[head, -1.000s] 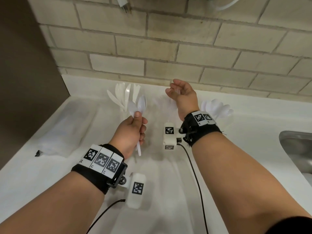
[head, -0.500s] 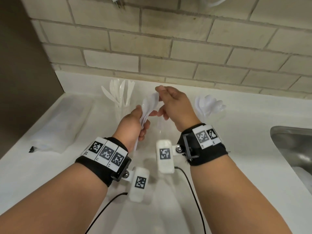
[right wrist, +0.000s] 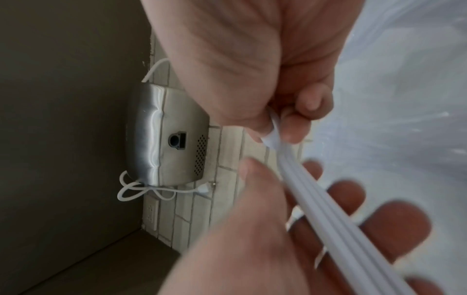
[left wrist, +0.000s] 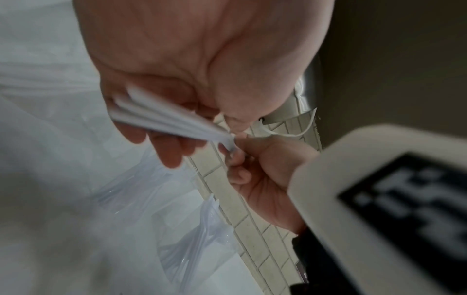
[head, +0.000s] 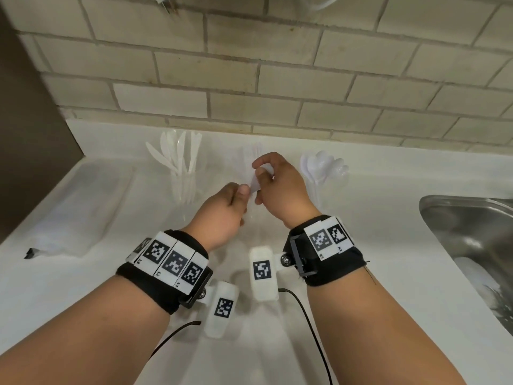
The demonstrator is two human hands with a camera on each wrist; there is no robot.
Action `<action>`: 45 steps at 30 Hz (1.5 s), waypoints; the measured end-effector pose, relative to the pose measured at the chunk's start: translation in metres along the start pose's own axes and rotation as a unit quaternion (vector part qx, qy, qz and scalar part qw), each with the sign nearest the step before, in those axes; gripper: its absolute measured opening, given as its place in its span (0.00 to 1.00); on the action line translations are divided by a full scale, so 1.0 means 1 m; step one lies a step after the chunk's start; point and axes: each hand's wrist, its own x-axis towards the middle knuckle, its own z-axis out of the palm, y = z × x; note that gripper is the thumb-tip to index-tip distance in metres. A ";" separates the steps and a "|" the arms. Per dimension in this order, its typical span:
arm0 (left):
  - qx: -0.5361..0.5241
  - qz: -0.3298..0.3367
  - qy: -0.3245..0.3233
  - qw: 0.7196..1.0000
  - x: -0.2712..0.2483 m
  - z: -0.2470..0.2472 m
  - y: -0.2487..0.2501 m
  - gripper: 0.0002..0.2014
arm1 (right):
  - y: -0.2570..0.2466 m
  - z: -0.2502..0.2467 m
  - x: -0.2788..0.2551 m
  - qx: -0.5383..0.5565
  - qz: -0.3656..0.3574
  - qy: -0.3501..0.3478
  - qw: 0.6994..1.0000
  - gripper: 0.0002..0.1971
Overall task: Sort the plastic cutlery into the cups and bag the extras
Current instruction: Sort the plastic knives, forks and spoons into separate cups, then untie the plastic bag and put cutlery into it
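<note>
My left hand (head: pixel 230 201) grips a small bundle of white plastic spoons (head: pixel 256 184) by the handles, over the white counter. My right hand (head: pixel 274 182) pinches the bowl end of the bundle from the right. In the left wrist view the handles (left wrist: pixel 171 119) lie across my left fingers (left wrist: pixel 171 155) under the thumb, and the right hand (left wrist: pixel 257 175) pinches their far end. The right wrist view shows the right fingertips (right wrist: pixel 293 127) closed on a spoon bowl (right wrist: pixel 272 135). Three clear cups stand at the back: knives (head: pixel 183 173), faint forks (head: pixel 249 154), spoons (head: pixel 322 168).
A clear plastic bag (head: pixel 69 212) lies flat on the counter (head: pixel 374 245) at the left, beside a dark side wall. A steel sink (head: pixel 472 240) opens at the right edge. A tiled wall (head: pixel 277 79) closes the back, with a metal wall unit (right wrist: pixel 164 139) and white cable.
My right hand came back from the middle cup to the spoons in my left hand and now pinches their bowls. Both hands have drawn together and slightly lower.
</note>
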 end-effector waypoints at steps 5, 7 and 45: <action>0.106 -0.051 0.057 0.991 0.000 -0.026 -0.026 0.24 | 0.004 -0.058 0.022 -0.063 -0.075 0.200 0.975 0.11; 0.165 -0.080 0.088 0.979 0.007 -0.049 -0.043 0.23 | 0.004 -0.085 0.032 -0.105 -0.135 0.270 0.948 0.14; 0.023 -0.226 -0.056 0.972 -0.051 -0.079 -0.080 0.21 | 0.007 0.129 -0.016 -0.081 0.203 -0.262 0.940 0.36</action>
